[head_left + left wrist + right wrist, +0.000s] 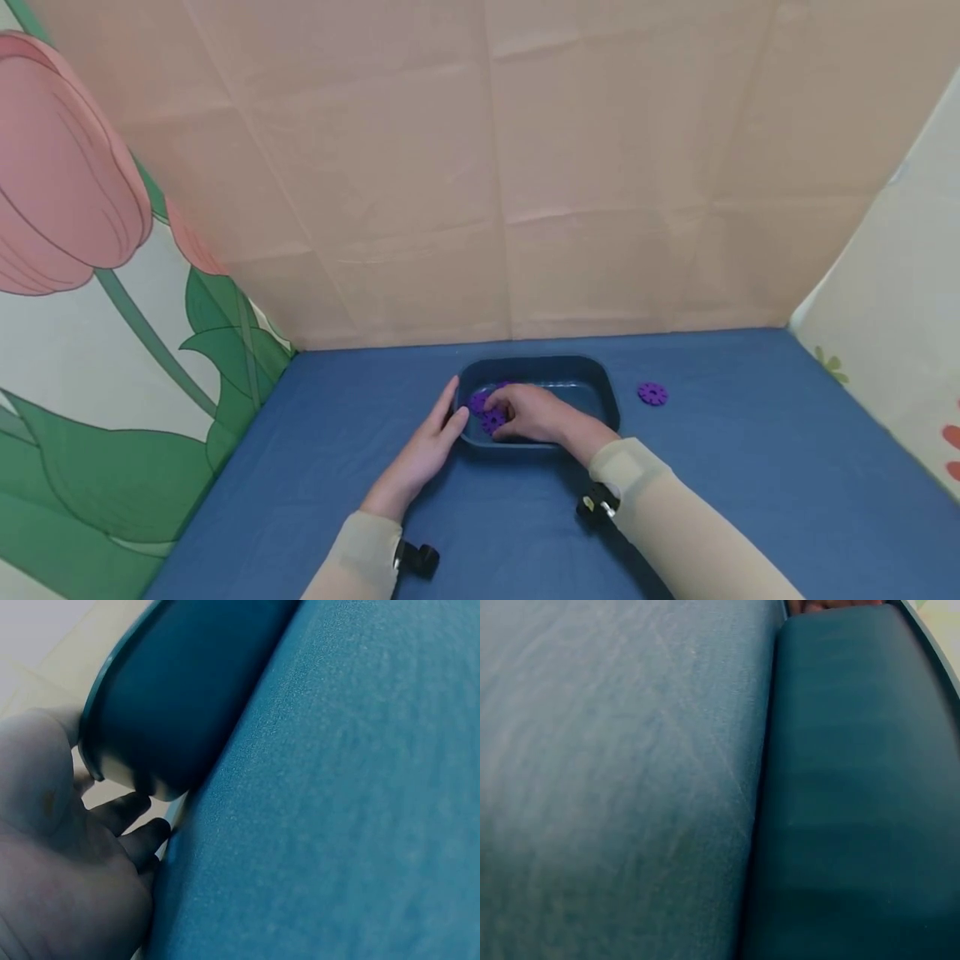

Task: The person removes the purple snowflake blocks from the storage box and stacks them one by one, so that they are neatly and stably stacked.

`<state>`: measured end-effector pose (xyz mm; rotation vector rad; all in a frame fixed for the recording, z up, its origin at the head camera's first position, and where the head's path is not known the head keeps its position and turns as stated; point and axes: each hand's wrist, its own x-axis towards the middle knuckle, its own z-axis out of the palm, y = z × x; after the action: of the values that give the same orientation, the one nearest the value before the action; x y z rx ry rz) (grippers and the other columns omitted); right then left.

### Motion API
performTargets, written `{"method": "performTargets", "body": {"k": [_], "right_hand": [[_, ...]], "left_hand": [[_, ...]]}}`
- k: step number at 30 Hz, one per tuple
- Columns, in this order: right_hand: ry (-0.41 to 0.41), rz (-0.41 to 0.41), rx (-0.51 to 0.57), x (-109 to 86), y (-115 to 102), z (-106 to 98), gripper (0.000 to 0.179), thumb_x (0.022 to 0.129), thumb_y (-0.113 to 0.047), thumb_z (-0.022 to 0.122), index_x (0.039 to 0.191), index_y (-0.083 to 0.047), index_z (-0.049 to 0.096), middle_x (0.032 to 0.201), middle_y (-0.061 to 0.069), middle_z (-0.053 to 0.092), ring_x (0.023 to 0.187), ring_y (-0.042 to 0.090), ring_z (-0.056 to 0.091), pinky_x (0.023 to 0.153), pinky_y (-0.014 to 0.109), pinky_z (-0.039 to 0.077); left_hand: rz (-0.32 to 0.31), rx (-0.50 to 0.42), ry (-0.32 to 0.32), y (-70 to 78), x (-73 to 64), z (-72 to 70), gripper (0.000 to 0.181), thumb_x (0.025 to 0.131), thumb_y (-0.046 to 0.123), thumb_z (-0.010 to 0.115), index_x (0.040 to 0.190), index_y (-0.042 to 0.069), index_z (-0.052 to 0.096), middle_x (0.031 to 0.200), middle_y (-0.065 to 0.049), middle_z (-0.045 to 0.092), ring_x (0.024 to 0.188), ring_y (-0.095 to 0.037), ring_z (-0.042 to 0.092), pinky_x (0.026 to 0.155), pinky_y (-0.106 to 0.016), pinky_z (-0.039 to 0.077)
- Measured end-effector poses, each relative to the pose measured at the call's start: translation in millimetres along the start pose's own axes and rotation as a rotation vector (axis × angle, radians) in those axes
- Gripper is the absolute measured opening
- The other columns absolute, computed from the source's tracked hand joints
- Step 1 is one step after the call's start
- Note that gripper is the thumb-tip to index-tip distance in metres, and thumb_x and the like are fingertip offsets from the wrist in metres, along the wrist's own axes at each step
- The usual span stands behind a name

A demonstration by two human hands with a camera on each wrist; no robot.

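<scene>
A dark blue rectangular tray [577, 442] with rounded corners stands on the table. Several purple notched discs [494, 421] lie at its left end, partly covered by my right hand [536, 414]. That hand reaches in over the near rim, its thumb and forefinger bent about one of the discs. My left hand [423, 454] is at the tray's left end, fingers extended along the outside and thumb at the rim. In the left wrist view, the left hand [67, 847] is beside the tray's corner [150, 742]. The right wrist view shows mostly the tray's outer side [855, 787].
Another purple notched disc [652, 394] lies on the blue tablecloth [750, 467], right of the tray. Behind the table hangs a creased beige sheet [495, 167]. A wall with painted tulips [67, 167] rises on the left, and a pale wall [900, 292] on the right.
</scene>
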<state>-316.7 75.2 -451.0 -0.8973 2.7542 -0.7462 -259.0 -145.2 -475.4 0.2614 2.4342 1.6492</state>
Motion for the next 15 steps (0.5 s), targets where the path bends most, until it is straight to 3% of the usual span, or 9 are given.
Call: {"method": "performTargets", "body": {"k": [7, 15], "right_hand": [[0.127, 0.08, 0.039, -8.4, 0, -14, 0.039, 0.079, -0.036, 0.085, 0.112, -0.02, 0.073, 0.092, -0.007, 0.069, 0.078, 0.009, 0.059, 0.073, 0.03, 0.052], [0.269, 0.098, 0.131, -27.3, 3, -33, 0.039, 0.079, -0.04, 0.084, 0.114, -0.028, 0.071, 0.091, -0.011, 0.064, 0.082, 0.013, 0.058, 0.07, 0.03, 0.05]], "left_hand": [[-0.029, 0.004, 0.006, 0.7, 0.1, 1.7, 0.074, 0.091, 0.076, 0.041, 0.155, 0.053, 0.011, 0.166, 0.015, 0.011, 0.155, -0.023, 0.007, 0.121, -0.061, 0.011], [-0.025, -0.005, 0.017, 2.8, -1.3, 2.8, 0.065, 0.092, 0.075, 0.042, 0.148, 0.061, 0.013, 0.165, 0.016, 0.01, 0.155, -0.023, 0.007, 0.121, -0.061, 0.011]]}}
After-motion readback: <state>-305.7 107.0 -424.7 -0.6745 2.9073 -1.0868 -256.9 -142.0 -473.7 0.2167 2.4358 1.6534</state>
